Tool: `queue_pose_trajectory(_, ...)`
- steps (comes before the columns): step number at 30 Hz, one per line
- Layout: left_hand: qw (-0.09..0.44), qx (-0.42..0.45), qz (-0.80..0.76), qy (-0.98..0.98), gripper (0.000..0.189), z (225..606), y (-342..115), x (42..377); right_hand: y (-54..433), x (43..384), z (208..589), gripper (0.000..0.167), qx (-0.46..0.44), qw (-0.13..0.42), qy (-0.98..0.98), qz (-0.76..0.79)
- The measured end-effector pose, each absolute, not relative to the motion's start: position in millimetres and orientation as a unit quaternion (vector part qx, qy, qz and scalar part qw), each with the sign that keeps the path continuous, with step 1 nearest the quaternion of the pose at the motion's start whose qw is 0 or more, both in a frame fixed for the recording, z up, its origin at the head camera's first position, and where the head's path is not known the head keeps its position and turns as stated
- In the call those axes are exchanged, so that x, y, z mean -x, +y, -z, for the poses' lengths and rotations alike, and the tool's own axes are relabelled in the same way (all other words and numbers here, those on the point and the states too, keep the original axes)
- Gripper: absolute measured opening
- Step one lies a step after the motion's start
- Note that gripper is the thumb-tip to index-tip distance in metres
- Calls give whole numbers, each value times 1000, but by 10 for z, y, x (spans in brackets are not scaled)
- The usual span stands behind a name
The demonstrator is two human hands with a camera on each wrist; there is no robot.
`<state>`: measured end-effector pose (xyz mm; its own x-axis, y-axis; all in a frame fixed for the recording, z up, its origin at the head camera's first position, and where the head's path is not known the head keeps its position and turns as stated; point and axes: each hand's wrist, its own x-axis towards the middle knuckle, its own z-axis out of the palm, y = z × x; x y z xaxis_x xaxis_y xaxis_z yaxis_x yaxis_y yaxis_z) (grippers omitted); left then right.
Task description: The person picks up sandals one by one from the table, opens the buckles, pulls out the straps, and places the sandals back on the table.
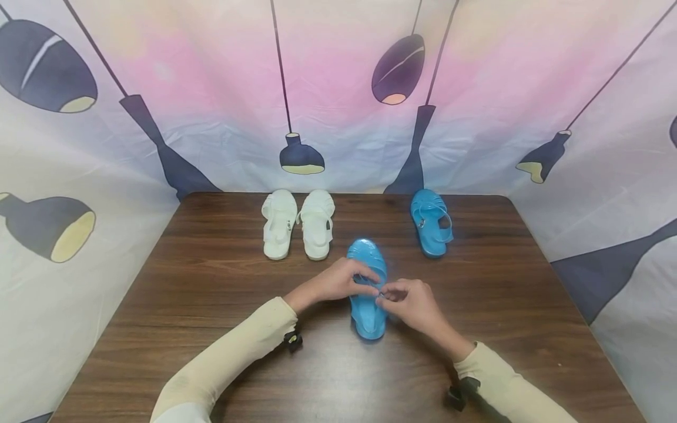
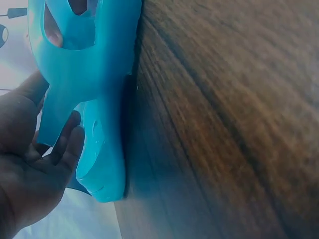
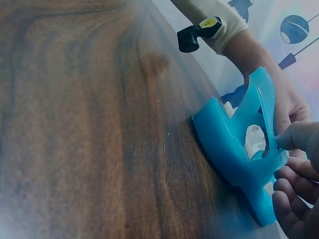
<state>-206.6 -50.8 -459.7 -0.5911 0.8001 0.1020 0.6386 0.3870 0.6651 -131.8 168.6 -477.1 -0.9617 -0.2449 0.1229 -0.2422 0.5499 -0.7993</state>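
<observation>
A blue sandal (image 1: 368,322) lies on the table, toe pointing away from me. From its left, my left hand (image 1: 338,281) reaches across the top, thumb and forefinger meeting the ankle strap near its right side. My right hand (image 1: 415,302) pinches that strap between thumb and forefinger, by a small shiny buckle (image 1: 381,294). In the right wrist view the strap (image 3: 262,89) rises in a loop above the heel. The left wrist view has the left fingers (image 2: 70,144) behind a flat blue strap piece; the left fingertips are partly hidden.
A second blue sandal (image 1: 433,238) stands at the back right of the brown wooden table (image 1: 211,329). Two white sandals, a left one (image 1: 277,241) and a right one (image 1: 317,242), sit side by side at the back. A lamp-patterned cloth (image 1: 338,88) hangs behind the table.
</observation>
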Motion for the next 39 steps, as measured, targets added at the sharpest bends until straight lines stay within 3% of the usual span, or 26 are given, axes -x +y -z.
queue_pose_trajectory(8,113,-447,-338,820,20,4611,-538,2045,1690,1305,4768,17,126,-6,886,446)
queue_pose_trajectory(32,97,-429,-333,834,20,4639,-754,2065,1706,1289,4763,15,110,0,885,452)
queue_pose_trajectory(39,53,-465,-272,841,21,4635,-666,2047,1696,1288,4759,16,117,5,887,447)
